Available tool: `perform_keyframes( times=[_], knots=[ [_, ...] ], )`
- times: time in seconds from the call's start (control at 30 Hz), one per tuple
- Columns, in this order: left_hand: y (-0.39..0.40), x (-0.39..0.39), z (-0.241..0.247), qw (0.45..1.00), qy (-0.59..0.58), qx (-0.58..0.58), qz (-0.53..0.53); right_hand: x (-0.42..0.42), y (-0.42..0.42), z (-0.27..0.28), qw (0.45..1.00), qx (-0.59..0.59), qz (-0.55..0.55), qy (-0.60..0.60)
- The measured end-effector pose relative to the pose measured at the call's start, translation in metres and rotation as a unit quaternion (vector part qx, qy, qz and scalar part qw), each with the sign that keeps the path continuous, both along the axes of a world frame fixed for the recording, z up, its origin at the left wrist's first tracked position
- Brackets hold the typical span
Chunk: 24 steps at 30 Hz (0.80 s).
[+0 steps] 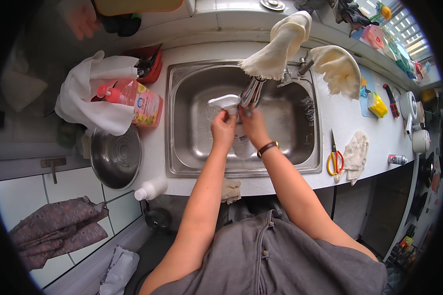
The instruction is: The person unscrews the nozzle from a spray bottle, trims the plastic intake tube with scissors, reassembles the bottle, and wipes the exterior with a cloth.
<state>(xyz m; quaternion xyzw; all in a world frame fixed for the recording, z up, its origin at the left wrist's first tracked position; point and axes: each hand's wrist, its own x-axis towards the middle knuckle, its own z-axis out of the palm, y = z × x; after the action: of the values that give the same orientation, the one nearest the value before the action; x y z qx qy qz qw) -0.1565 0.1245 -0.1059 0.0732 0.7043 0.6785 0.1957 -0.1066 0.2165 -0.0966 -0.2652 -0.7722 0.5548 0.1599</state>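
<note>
Over the steel sink (170,147), my left hand (223,129) pinches a white plastic piece (225,100), which looks like a spray head. Close beside it, my right hand (254,127) is blurred, its fingers bent below the tip of a shiny metal tap spout (253,92); what they grip is hidden. Below and between my hands is a clear plastic bottle (242,147) bearing print; its top is hidden by my fingers. A cream cloth (284,44) drapes over the spout, and a second cream cloth (337,70) hangs by the tap base.
Left of the sink are a pink pump bottle (147,107), a white cloth (81,99), a steel bowl (116,156) and a white bottle (153,188). A steel scourer (308,108) lies at the sink's right wall. Scissors (335,158) and a rag (357,156) rest on the right counter.
</note>
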Motion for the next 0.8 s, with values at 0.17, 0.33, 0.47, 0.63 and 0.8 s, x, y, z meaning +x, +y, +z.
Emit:
perform_keyframes(
  times=[0.17,0.33,0.47,0.63,0.8],
  knots=[
    [-0.001,-0.01,0.01,0.982,-0.094,0.151,0.065,0.041,-0.037,0.0,0.957,0.281,0.068,0.041],
    [-0.002,0.01,0.021,0.976,-0.11,0.172,0.074,0.008,0.003,0.007,0.987,-0.085,0.063,-0.119],
    [0.008,-0.003,0.023,0.964,-0.07,0.249,0.063,0.026,0.046,-0.083,0.958,-0.208,0.054,-0.187],
    [-0.015,-0.013,0.032,0.951,-0.123,0.281,0.029,0.049,-0.001,0.008,0.788,-0.602,-0.117,-0.051],
    [-0.019,-0.006,0.049,0.951,-0.247,0.182,0.032,0.038,0.012,0.006,0.863,-0.478,-0.135,0.089]
  ],
)
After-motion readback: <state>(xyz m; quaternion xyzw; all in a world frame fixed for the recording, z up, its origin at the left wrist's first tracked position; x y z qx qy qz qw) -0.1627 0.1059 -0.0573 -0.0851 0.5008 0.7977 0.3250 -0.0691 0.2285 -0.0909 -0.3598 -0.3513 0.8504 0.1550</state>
